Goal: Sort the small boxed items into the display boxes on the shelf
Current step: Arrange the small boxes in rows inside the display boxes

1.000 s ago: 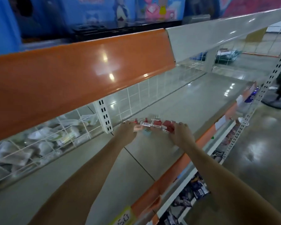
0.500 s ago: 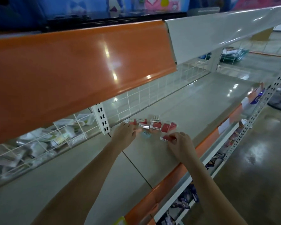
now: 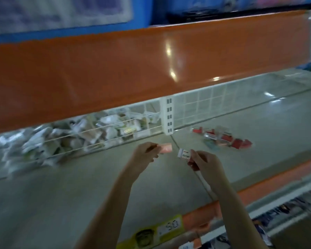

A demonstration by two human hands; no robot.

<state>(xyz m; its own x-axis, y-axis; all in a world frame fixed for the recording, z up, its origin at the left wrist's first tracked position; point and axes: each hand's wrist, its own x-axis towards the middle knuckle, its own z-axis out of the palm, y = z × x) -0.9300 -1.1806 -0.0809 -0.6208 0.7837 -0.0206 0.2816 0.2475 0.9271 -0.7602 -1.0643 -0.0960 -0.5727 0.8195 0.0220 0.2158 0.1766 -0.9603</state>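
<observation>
Left hand (image 3: 145, 154) pinched a pink small box (image 3: 166, 147), right hand (image 3: 206, 162) pinched a white-ended one (image 3: 185, 155), both raised over the shelf (image 3: 97, 177). Remaining boxes (image 3: 223, 138) lay loose further right (frame blurred).

Two hands: left hand (image 3: 145, 153), right hand (image 3: 206, 161). Two held boxes: pink box (image 3: 166, 147), white-ended box (image 3: 184, 154). One blurred box cluster (image 3: 223, 137), uncountable.

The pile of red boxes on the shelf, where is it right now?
In the head view the pile of red boxes lies on the shelf, up and to the right of the right hand, just right of the white slotted upright.
</observation>
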